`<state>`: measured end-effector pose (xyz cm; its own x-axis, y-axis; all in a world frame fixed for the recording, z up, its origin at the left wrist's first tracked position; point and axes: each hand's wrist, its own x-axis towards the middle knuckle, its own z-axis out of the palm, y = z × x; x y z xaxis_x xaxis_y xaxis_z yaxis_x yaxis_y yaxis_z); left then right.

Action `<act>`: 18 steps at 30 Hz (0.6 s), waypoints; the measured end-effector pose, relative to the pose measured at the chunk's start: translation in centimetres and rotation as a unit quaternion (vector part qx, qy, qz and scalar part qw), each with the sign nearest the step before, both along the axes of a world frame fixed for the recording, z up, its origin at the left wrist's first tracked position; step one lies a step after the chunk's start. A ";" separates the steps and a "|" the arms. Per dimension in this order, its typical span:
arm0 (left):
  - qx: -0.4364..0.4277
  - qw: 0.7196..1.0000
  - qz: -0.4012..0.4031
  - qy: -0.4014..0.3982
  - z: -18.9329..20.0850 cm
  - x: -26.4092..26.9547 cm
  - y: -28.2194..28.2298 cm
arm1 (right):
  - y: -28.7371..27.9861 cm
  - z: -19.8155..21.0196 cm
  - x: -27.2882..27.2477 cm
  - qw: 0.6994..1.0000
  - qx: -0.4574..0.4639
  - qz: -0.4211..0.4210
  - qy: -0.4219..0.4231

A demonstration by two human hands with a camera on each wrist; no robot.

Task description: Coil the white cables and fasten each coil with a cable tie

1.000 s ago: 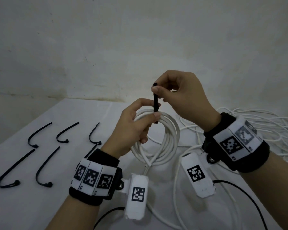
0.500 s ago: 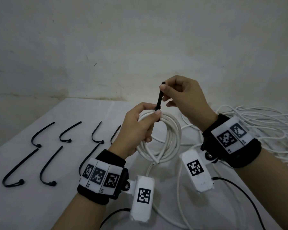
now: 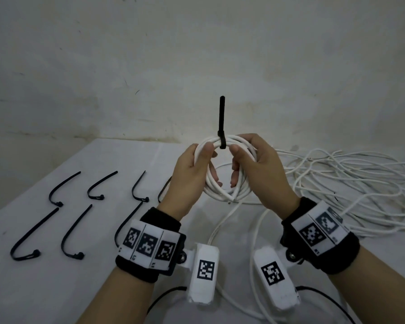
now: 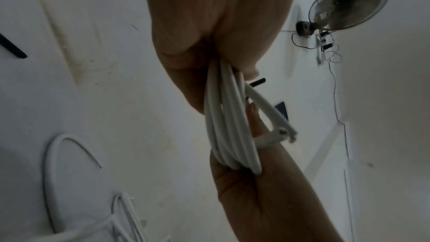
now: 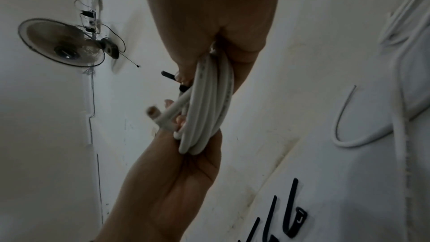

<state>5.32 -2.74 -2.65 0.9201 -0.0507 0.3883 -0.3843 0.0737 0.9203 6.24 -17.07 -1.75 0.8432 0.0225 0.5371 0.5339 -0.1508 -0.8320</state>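
Fingers of the left hand [image 3: 192, 176] curled round the left side of the white cable coil [image 3: 227, 190], thumb pressed on its top strands; fingers of the right hand [image 3: 257, 169] curled round the right side the same way, thumb on top. Coil held upright in the air above the middle of the table [image 3: 56, 288], between the two palms, clamped on both sides. Black cable tie [image 3: 222, 122] looped round the top of the coil in the gap between the two thumbs, just beside each, free tail pointing straight up. Loose white cables [image 3: 351, 181] heaped toward the right edge of the table, one strand running down from the coil toward the near edge. Spare black cable ties [image 3: 68, 220] laid in two rows near the left edge.
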 end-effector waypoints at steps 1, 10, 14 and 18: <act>0.002 1.000 0.003 0.009 0.0 0.0 0.0 | 0.1 0.0 0.0 1.000 0.003 -0.001 0.000; -0.056 0.996 -0.028 0.058 1.4 -0.3 1.4 | 1.6 1.6 1.0 0.999 0.036 -0.022 -0.028; -0.006 1.000 -0.001 0.018 2.0 0.0 2.7 | 3.1 1.8 2.1 0.999 0.031 -0.019 -0.034; 0.014 0.999 0.008 0.036 2.3 1.2 4.5 | 4.8 1.5 3.6 0.999 0.036 -0.001 0.000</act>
